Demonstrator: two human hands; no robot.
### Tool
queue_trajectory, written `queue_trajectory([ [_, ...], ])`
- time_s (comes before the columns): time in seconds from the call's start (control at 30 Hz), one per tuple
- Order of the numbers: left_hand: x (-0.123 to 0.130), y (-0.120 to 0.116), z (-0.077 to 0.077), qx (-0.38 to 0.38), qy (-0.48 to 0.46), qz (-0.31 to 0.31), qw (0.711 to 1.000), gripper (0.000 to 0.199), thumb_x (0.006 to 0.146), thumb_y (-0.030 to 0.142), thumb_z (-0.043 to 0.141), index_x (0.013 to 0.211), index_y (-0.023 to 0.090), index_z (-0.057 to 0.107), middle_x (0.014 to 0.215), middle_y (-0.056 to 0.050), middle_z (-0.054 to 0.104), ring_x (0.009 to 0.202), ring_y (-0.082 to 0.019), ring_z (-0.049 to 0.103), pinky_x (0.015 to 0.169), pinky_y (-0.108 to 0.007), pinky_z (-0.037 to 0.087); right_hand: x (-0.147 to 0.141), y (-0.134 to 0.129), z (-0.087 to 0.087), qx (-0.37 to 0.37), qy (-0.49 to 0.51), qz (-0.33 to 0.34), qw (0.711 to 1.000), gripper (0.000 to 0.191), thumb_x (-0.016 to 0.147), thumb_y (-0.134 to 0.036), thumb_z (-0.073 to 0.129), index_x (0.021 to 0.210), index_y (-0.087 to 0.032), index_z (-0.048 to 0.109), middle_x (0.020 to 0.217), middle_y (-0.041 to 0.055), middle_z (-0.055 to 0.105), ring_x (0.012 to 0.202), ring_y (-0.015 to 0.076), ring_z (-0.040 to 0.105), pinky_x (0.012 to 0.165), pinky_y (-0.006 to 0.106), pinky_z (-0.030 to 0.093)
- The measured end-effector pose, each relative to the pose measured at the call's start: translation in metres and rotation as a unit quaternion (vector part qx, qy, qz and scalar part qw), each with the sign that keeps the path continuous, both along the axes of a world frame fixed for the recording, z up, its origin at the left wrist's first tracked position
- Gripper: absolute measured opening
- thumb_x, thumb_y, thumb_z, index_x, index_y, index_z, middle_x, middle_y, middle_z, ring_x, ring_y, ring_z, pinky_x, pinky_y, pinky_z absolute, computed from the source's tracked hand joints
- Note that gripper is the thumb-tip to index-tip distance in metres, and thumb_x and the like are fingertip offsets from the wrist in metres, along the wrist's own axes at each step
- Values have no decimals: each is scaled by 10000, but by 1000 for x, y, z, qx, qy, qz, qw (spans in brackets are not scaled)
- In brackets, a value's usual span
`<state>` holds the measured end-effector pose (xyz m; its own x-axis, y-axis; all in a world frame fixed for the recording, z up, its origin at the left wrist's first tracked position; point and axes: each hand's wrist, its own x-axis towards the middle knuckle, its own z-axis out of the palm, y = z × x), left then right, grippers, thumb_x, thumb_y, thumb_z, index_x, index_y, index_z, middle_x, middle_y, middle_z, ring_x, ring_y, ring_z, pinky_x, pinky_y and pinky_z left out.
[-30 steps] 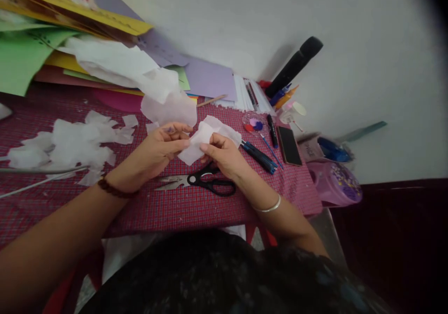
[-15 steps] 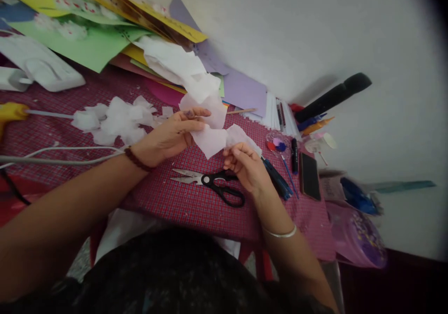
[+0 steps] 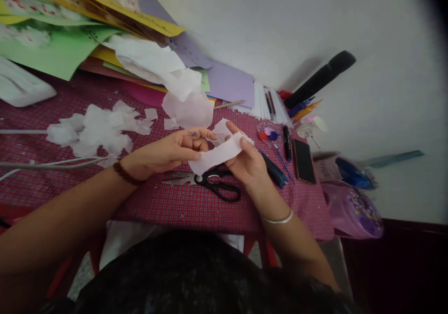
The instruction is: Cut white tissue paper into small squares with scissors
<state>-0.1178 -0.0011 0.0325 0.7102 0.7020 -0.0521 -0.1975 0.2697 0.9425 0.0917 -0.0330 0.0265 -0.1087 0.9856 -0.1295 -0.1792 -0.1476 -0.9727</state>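
Observation:
A strip of thin white tissue paper (image 3: 221, 154) is stretched between my two hands above the table. My left hand (image 3: 185, 148) pinches its left end between thumb and fingers. My right hand (image 3: 247, 160) grips the other end, thumb on top, fingers behind the paper. Another white piece (image 3: 220, 129) shows behind the strip by my right fingers; whether it is joined to the strip I cannot tell. Under the hands lie black-handled scissors (image 3: 210, 182), blades slightly apart and pointing left. Many cut white tissue pieces (image 3: 101, 127) are heaped to the left of my left hand.
White paper sheets (image 3: 189, 108) lie beyond my hands, below stacked coloured papers (image 3: 63, 48). To the right are a blue stapler-like object (image 3: 275, 169), a thin brush (image 3: 284, 164), a black marker (image 3: 287, 143) and a phone (image 3: 304, 161). A pink tub (image 3: 353, 211) stands past the table edge.
My right hand has turned and moved up, its thumb now over the paper. The paper has become a narrower, slanted strip between my hands. The whole view has shifted a little.

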Motion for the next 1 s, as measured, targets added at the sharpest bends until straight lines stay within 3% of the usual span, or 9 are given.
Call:
queue_trajectory([
  [0.17,6,-1,-10,-40,-10,-20,999,266,748,383,734,914,183,679,779,-49,650,634,-158,608,546,-284,485,-5,-4,3,23,8,-19,1000,368,680,-466,760,965,-269,638,808,-6,588,672,140,531,626,289,486],
  [0.27,12,-5,-15,-78,-14,-76,994,337,789,512,680,826,182,623,735,-36,628,569,-131,585,494,-254,479,-10,-7,0,37,-6,-29,999,260,708,-384,764,901,-258,643,758,-33,577,600,107,483,569,256,429],
  [0.33,17,-9,-15,-72,14,-88,993,325,775,485,702,809,185,581,667,3,589,502,-101,541,450,-218,447,-12,-9,-2,54,-41,-35,997,231,744,-378,739,914,-253,645,712,-47,558,579,102,473,551,247,406],
  [0.53,30,-16,-12,9,110,-43,993,193,742,277,739,752,161,585,580,59,540,433,-47,459,417,-164,371,-17,-10,-1,123,-131,-35,983,245,803,-390,688,977,-233,619,757,-35,578,638,113,503,591,255,421],
  [0.67,16,-4,-6,-17,33,58,998,91,731,182,720,780,144,653,660,17,647,518,-75,559,501,-191,445,-7,-7,3,190,-165,29,967,405,848,-442,635,1191,-247,545,813,-19,578,729,142,552,676,292,461],
  [0.77,-5,11,3,-54,-92,198,974,114,705,106,705,812,136,681,728,-5,707,613,-104,635,600,-212,515,5,-8,6,211,-285,140,924,419,875,-377,631,1254,-224,543,871,4,608,791,157,589,740,317,482],
  [0.87,-29,26,8,-27,-189,332,924,181,692,51,666,827,170,675,757,16,729,672,-113,666,678,-218,542,12,-19,9,203,-453,257,829,496,833,-296,682,1304,-191,568,1016,70,663,869,207,626,812,383,516],
  [0.93,-42,34,8,-21,-226,376,898,237,679,47,653,870,184,682,794,9,746,746,-148,696,759,-262,564,16,-31,7,225,-521,265,779,506,817,-237,681,1312,-197,583,1203,115,640,1085,268,609,976,457,485],
  [1.0,-52,41,6,-46,-252,403,879,249,674,53,661,887,179,690,799,-5,754,795,-178,712,825,-308,570,22,-45,2,241,-560,234,758,548,823,-200,651,1362,-204,552,1345,130,577,1232,302,546,1078,509,430],
])
